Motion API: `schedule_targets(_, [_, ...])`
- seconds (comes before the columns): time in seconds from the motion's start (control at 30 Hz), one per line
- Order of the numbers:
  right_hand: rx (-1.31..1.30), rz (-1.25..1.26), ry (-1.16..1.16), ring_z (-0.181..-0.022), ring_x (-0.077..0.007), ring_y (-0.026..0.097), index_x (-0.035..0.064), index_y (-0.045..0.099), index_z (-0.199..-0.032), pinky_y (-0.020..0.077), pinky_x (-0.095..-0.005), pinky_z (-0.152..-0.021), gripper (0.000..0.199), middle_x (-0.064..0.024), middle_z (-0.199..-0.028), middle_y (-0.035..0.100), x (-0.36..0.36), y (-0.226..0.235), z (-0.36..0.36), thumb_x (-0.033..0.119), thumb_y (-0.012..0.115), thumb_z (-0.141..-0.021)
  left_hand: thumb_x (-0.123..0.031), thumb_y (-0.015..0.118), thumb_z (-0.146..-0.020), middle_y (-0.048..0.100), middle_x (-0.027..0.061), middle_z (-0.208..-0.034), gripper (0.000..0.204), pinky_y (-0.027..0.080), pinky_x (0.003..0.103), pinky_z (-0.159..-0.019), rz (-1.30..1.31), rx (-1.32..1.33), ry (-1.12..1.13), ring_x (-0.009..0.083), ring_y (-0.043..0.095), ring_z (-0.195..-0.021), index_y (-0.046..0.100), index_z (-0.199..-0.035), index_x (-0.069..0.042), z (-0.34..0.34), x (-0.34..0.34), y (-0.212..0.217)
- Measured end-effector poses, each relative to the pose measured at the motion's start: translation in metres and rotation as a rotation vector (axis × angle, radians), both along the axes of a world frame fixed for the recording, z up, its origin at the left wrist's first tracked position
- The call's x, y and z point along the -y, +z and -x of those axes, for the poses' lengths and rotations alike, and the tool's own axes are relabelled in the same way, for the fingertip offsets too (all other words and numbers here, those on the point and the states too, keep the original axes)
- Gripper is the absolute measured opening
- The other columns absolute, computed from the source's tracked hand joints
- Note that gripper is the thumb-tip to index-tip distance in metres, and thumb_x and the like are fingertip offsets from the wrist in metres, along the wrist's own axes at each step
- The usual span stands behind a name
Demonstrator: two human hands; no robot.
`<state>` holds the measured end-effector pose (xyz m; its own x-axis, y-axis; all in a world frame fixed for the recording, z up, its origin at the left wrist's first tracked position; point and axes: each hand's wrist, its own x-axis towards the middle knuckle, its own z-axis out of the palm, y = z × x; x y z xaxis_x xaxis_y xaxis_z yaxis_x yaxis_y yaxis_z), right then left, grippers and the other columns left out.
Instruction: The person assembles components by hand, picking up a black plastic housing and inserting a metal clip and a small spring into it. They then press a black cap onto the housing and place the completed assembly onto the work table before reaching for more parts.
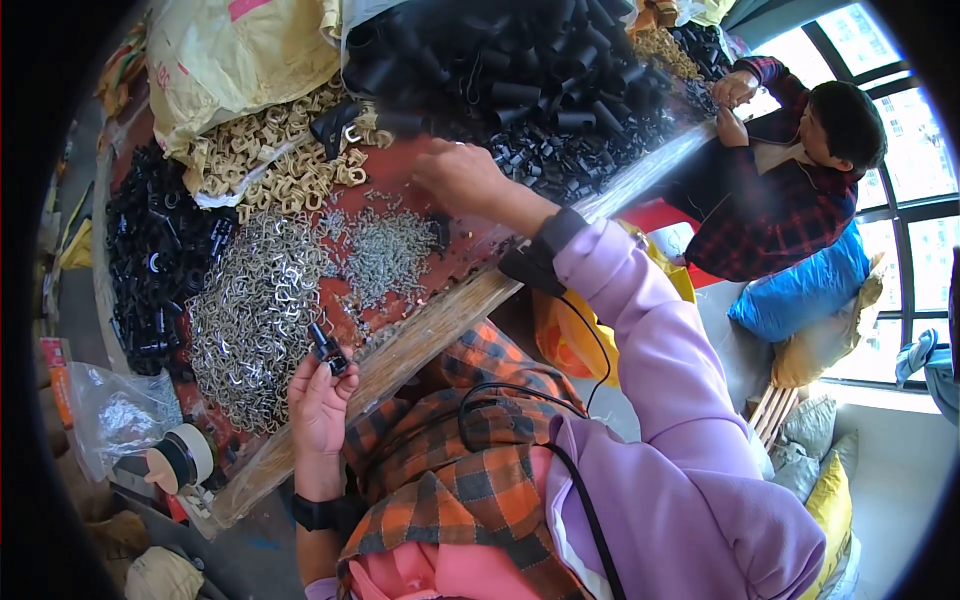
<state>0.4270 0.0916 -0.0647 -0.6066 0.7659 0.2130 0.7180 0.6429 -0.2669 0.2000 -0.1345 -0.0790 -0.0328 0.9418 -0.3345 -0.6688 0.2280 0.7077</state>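
Note:
Near the table's front edge, my left hand (322,405) pinches a small black plastic fitting (328,352) with a narrow stem sticking up. My right hand (465,180) reaches over the middle of the red table top. Its fingers are blurred, so whether they hold anything is unclear. Just past those fingertips is a blurred black tube (402,124). Below and left of my right hand lies a pile of small grey screws (388,255). Shiny bent metal clips (255,330) are heaped beside my left hand. Beige plastic clips (285,165) lie farther back.
Black tubes (515,60) and small black pieces (600,150) fill the back right. More black parts (150,250) lie far left. A wooden edge (400,365) runs along the table front. A person (780,180) works at the right. A black cable (580,480) crosses my front.

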Motion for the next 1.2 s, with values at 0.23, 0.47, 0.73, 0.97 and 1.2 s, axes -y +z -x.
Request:
schedule_targets(0.23, [-0.065,-0.011,-0.002,-0.068,-0.0294,0.055,0.0086,0.051,-0.074,0.0443,-0.0383,-0.058,0.015,-0.0111,-0.077,0.052,0.022,-0.002,-0.034,0.023,0.049,-0.076,-0.008,0.048,-0.080,0.055,0.0153,-0.094,0.024,0.048,0.027,-0.067,-0.013,-0.014,0.004,0.0181,0.057,-0.076,0.047,-0.102,0.001,-0.002,-0.002,0.002])
schedule_targets(0.47, [-0.153,0.013,0.018,-0.068,-0.0292,0.052,0.0106,0.054,-0.090,0.0435,-0.0367,-0.059,0.018,-0.0110,-0.079,0.050,0.031,-0.010,-0.043,0.019,0.051,-0.075,-0.008,0.048,-0.080,0.055,0.0148,-0.094,0.023,0.048,0.027,-0.066,-0.009,-0.033,0.004,0.0180,0.056,-0.076,0.047,-0.101,0.001,-0.001,-0.002,0.000])
schedule_targets(0.73, [-0.309,-0.002,0.043,-0.075,-0.0296,0.050,0.0074,0.047,-0.103,0.0425,-0.0358,-0.065,0.031,-0.0121,-0.086,0.047,0.037,-0.016,-0.047,0.020,0.053,-0.074,-0.009,0.048,-0.081,0.055,0.0147,-0.095,0.022,0.048,0.026,-0.065,0.012,-0.073,0.019,0.0173,0.056,-0.076,0.047,-0.100,0.000,-0.005,-0.003,0.003])
schedule_targets(0.97, [-0.423,-0.061,0.057,-0.076,-0.0280,0.049,0.0070,0.047,-0.103,0.0408,-0.0349,-0.067,0.032,-0.0107,-0.086,0.047,0.041,-0.012,-0.065,0.018,0.054,-0.073,-0.008,0.047,-0.081,0.055,0.0155,-0.095,0.023,0.048,0.027,-0.066,0.037,-0.105,0.033,0.0183,0.055,-0.076,0.047,-0.102,0.001,-0.007,-0.005,0.003])
schedule_targets(1.2, [-0.403,-0.232,0.115,-0.067,-0.0222,0.047,0.0074,0.051,-0.090,0.0370,-0.0326,-0.056,0.024,-0.0061,-0.075,0.047,0.048,-0.009,-0.119,0.015,0.058,-0.069,-0.010,0.047,-0.081,0.052,0.0141,-0.098,0.029,0.047,0.027,-0.069,0.055,-0.120,0.062,0.0167,0.052,-0.079,0.043,-0.108,0.001,-0.011,-0.005,0.005])
